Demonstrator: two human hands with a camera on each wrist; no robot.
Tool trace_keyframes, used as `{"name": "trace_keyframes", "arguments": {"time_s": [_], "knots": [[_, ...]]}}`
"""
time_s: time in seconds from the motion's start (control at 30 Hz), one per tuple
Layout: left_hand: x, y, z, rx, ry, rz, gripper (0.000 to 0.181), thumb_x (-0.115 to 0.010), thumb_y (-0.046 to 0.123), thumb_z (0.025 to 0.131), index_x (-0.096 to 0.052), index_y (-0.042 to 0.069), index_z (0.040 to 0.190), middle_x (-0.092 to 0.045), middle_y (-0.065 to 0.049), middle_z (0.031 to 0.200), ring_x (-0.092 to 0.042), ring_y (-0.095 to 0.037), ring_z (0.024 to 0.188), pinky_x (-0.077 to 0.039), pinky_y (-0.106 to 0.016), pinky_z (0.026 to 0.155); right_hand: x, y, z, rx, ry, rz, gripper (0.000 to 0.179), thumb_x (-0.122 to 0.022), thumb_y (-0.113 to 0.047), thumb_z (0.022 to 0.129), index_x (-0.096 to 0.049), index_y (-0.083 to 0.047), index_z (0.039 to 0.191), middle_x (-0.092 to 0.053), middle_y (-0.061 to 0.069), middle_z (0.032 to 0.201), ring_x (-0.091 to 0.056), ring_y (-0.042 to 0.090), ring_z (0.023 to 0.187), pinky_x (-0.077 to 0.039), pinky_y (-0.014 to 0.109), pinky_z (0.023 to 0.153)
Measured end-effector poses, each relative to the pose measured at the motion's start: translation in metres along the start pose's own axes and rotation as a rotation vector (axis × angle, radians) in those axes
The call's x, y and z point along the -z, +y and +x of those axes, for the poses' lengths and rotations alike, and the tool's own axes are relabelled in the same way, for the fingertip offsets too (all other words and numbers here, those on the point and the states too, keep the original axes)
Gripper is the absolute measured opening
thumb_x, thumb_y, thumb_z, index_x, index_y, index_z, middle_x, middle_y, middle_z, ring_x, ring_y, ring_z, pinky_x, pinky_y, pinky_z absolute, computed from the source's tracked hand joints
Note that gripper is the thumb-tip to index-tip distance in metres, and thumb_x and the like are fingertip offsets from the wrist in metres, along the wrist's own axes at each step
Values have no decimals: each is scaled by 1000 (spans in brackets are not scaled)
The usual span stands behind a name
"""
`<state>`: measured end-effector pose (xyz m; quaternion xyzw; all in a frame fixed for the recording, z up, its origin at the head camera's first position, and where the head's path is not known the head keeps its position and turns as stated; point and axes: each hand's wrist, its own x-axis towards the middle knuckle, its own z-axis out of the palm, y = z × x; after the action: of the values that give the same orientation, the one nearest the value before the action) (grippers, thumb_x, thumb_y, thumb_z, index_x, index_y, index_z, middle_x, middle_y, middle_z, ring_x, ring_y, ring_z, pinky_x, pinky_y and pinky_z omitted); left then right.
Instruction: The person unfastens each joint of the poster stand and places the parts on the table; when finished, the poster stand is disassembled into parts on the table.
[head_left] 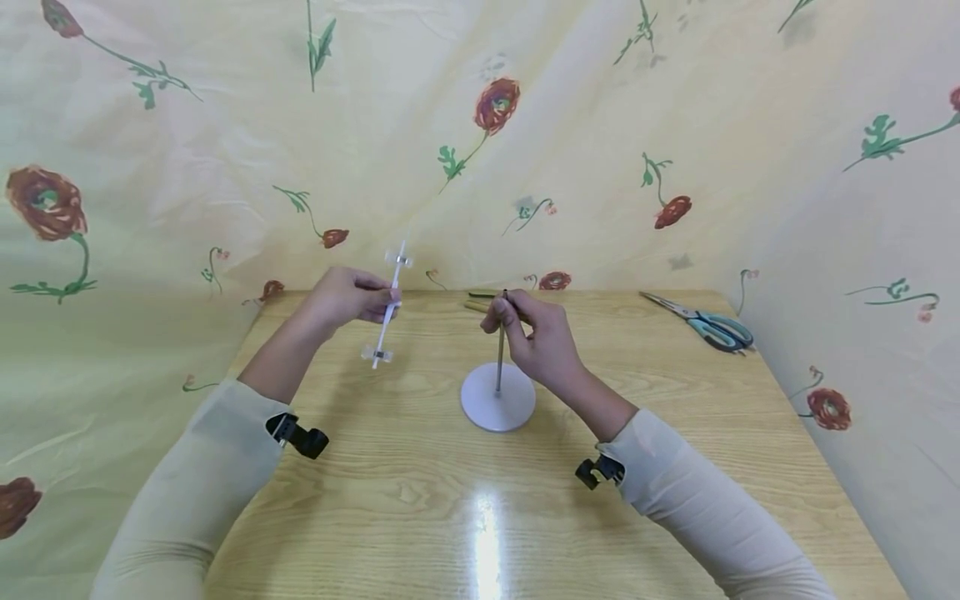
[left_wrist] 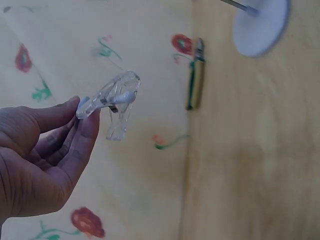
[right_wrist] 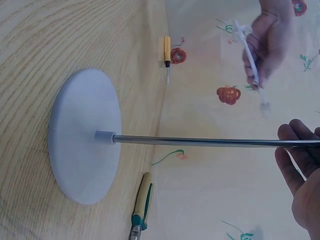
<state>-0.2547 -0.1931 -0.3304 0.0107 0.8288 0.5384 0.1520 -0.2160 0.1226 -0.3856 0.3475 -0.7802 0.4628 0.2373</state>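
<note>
My left hand (head_left: 347,297) pinches a thin white rod (head_left: 386,325) near its middle, holding it tilted above the back left of the table. A clear plastic clip (head_left: 377,355) sits toward each end of the rod; the left wrist view shows one clip (left_wrist: 118,102) close up, past the fingertips. With thumb and fingers, my right hand (head_left: 542,333) holds the upper part of a slim metal pole (head_left: 500,358). The pole stands upright from a round white base (head_left: 487,412) on the table. In the right wrist view the pole (right_wrist: 200,142) runs from the base's short collar into the fingers.
Scissors with blue-black handles (head_left: 722,332) lie at the table's back right. By the back edge, partly behind my right hand, is a tool with yellow and green handles (left_wrist: 196,82). A yellow-handled screwdriver (right_wrist: 167,49) also lies there. Flower-patterned cloth (head_left: 405,150) hangs behind the table.
</note>
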Motion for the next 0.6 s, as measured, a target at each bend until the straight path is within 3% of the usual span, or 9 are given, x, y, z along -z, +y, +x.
{"name": "trace_keyframes", "arguments": {"time_s": [0.27,0.6], "knots": [[-3,-51,6,97,-65,-80,40,-72,10,108,-66,-17,137,-85,-15,108,-82,-11,83,-69,-26,84,0,0,1,8,-3,-4,20,-58,-2,113,-71,1,98,-82,11,86,-82,26,80,-71,43,75],[-15,-103,12,203,-84,-104,42,-73,10,108,-65,-16,139,-83,-21,113,-81,-13,85,-69,-27,82,-1,3,0,22,-1,-6,19,-58,0,113,-70,2,99,-82,11,86,-83,26,80,-71,44,76]]}}
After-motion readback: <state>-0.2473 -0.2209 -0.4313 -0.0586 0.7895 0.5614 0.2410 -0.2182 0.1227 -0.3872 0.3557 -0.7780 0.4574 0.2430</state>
